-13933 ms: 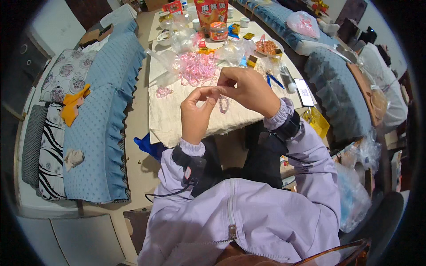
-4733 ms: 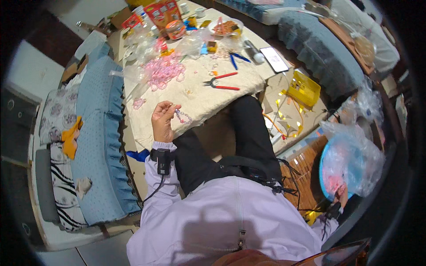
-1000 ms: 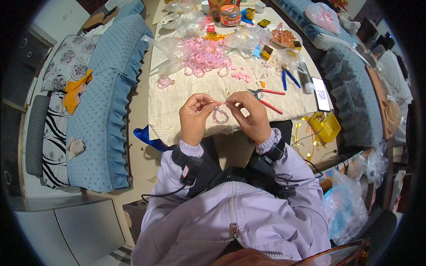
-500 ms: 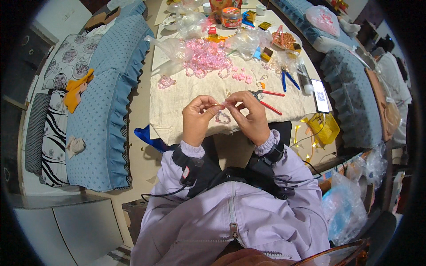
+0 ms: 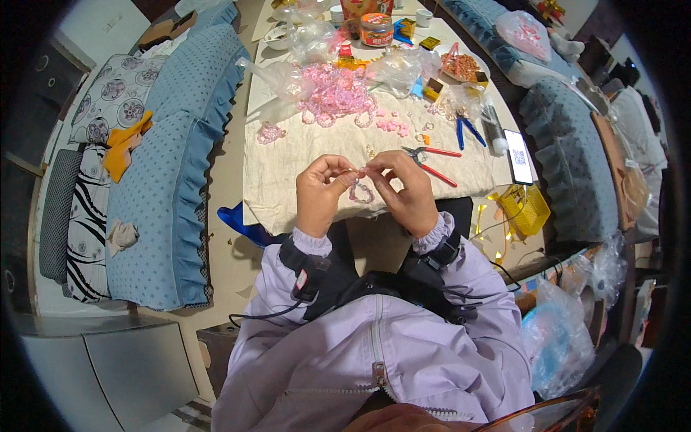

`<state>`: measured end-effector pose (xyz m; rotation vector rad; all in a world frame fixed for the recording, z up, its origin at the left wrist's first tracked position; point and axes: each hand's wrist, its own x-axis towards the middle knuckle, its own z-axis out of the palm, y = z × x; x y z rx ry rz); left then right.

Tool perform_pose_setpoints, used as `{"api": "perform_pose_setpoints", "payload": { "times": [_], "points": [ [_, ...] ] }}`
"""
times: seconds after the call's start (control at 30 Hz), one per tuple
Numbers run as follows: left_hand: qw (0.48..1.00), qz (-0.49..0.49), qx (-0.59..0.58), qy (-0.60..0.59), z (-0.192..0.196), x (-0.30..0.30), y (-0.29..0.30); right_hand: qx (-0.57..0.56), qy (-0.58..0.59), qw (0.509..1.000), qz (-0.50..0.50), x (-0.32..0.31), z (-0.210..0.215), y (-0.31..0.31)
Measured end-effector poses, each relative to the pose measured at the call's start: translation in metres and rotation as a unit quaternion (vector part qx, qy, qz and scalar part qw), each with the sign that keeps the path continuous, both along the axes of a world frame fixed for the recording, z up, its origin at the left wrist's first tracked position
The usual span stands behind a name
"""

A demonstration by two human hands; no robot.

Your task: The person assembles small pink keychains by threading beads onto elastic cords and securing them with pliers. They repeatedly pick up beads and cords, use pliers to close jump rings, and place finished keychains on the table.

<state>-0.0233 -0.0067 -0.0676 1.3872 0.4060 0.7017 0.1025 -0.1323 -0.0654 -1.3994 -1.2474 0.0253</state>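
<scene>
Between my hands, a small beaded bracelet (image 5: pixel 362 193) in pale pink and purple hangs in a loop just above the cloth (image 5: pixel 277 183). My left hand (image 5: pixel 320 191) pinches its upper end between thumb and forefinger. From the other side my right hand (image 5: pixel 407 189) closes thumb and forefinger at the same spot; the tiny part between the fingertips is too small to make out. Red-handled pliers (image 5: pixel 435 164) lie just beyond my right hand. Farther off are pink flower-shaped beads (image 5: pixel 392 126) and a heap of pink beaded strands (image 5: pixel 335 93).
Blue-handled pliers (image 5: pixel 469 131) and a phone (image 5: pixel 518 155) with a lit screen lie at the table's right. Plastic bags (image 5: pixel 396 72), a lidded jar (image 5: pixel 376 30) and a plate of nuts (image 5: pixel 461 66) stand farther back. A yellow basket (image 5: pixel 525 209) is below the right edge.
The right hand's fingers have shifted very slightly at the pinch, and the hanging bracelet loop looks a little wider. The left hand stays in place.
</scene>
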Motion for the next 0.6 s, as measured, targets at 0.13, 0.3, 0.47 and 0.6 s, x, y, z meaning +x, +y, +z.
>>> {"api": "perform_pose_setpoints", "payload": {
  "times": [0.13, 0.3, 0.47, 0.6],
  "points": [
    [1.0, 0.004, 0.009, -0.003, -0.0017, -0.0006, 0.0002, 0.01, -0.046, 0.999, -0.018, -0.0014, 0.001, 0.0001],
    [0.999, 0.021, 0.038, -0.013, -0.0059, 0.0016, 0.002, 0.015, -0.112, 0.993, -0.041, -0.0006, 0.0007, -0.0001],
    [0.996, 0.052, 0.071, -0.004, -0.0064, 0.0025, -0.0004, 0.004, -0.185, 0.981, -0.058, -0.0019, 0.0029, -0.0023],
    [0.996, 0.063, 0.065, -0.023, -0.005, 0.0032, -0.0011, 0.002, -0.083, 0.996, -0.037, -0.0035, 0.007, -0.0007]
  ]
}}
